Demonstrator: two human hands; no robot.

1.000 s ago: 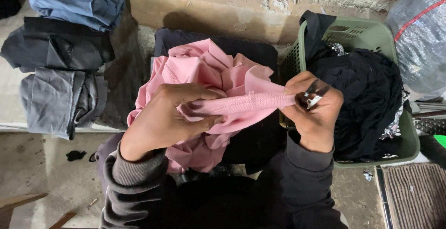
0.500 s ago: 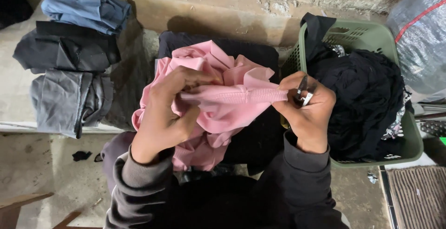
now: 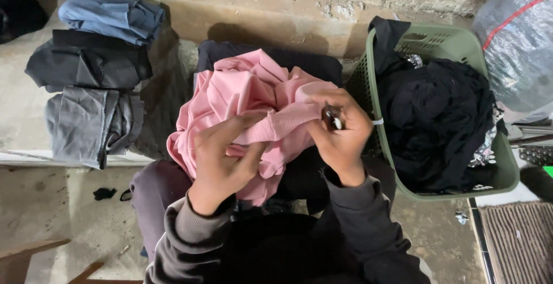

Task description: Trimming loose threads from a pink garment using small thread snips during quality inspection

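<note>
Pink soft cloth (image 3: 247,105) is lying bunched on the person's lap, both hands grasping it. Left hand (image 3: 222,157) is clenching a fold; right hand (image 3: 340,131) is pinching the edge along with a small dark tool (image 3: 332,118). Green plastic basket (image 3: 443,42) beside it is holding black clothes (image 3: 432,117).

A pale concrete surface (image 3: 23,111) carries three folded garments at left — blue (image 3: 112,16) farthest, black (image 3: 86,65), grey (image 3: 89,122) nearest — and a dark cloth (image 3: 271,56) mid-scene. A green basket (image 3: 455,42) stands right.
</note>
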